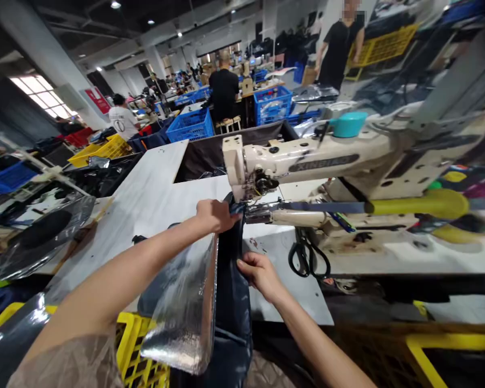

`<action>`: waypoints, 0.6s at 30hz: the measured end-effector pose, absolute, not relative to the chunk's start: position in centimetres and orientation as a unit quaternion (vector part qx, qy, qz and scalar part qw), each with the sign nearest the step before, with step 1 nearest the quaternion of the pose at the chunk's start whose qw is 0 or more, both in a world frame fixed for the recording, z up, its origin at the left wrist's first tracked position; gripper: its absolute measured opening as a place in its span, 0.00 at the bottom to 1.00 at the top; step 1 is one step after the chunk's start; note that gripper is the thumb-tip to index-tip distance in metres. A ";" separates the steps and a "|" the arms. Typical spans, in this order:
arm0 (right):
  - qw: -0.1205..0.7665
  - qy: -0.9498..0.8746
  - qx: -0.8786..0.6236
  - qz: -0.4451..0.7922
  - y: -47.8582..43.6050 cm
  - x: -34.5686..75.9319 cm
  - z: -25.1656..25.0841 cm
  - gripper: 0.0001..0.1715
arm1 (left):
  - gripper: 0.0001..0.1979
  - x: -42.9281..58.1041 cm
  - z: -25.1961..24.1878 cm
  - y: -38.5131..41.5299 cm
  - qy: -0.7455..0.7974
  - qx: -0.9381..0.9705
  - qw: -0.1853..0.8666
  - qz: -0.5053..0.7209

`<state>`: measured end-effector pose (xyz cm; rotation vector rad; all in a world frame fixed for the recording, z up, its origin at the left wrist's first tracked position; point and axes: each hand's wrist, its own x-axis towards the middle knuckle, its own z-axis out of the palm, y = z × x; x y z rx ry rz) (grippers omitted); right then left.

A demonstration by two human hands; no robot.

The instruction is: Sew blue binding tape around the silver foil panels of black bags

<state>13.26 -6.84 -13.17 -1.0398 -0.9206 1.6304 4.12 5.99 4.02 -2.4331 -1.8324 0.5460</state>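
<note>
A dark bag piece with a shiny silver lining panel hangs from the sewing machine down over the table's front edge. My left hand grips its upper end close beside the needle area, fingers closed on the dark fabric. Lower down, my right hand pinches the right edge of the same piece, thumb on top. The fabric under the fingers is partly hidden. Black-handled scissors lie right of my right hand, below the machine's arm.
A white table board spreads around the machine. Yellow crates stand below in front. A teal cup sits on top of the machine. Blue crates and several people at work are farther back; one person stands at the back right.
</note>
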 end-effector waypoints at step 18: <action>0.482 -0.348 -0.442 0.671 -5.2 13.1 -13.6 0.22 | 0.07 -5.0 5.4 -0.2 -0.221 -0.965 0.018 0.141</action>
